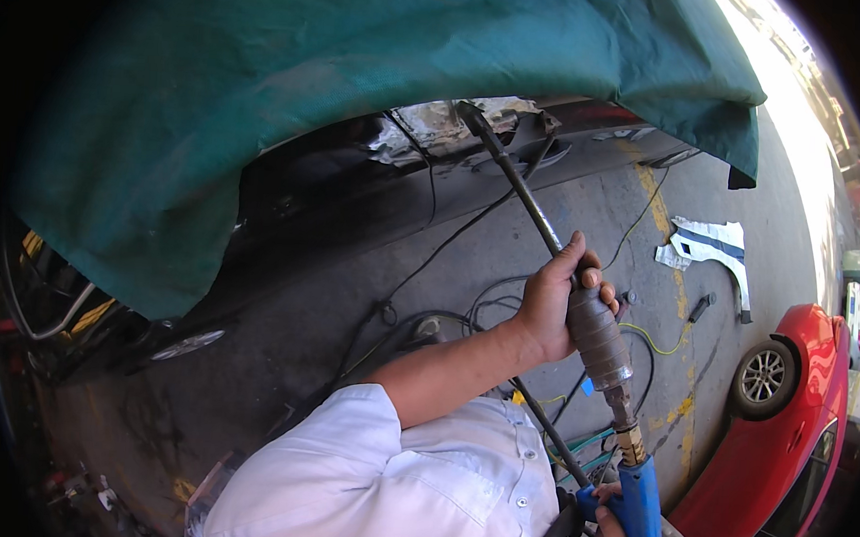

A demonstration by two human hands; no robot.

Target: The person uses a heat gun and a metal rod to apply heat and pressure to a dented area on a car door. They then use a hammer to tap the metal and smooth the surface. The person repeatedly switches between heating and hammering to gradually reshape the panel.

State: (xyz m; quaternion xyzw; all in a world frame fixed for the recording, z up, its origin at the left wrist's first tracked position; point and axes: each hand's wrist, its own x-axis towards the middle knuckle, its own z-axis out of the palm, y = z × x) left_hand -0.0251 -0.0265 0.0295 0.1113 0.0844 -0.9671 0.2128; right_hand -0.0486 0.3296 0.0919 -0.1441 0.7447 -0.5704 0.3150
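My left hand (555, 304) is wrapped around the grey cylindrical sleeve (601, 346) of a long metal pulling tool (526, 196). The rod's tip reaches the patch of bare, scraped metal (423, 127) on a dark car body (316, 209); whether it is attached there is unclear. At the tool's lower end, my right hand (609, 531) grips a blue handle (643, 508), its fingers partly hidden behind it. A green cover (365, 32) drapes over the car, just above the scraped patch.
Dark cables (395, 291) and a yellow-green cord (655, 343) snake across the concrete floor (707, 371), which has a worn yellow line. A loose white panel (718, 245) lies to the right, beyond which a red car (801, 424) stands. Bright light falls along the right edge.
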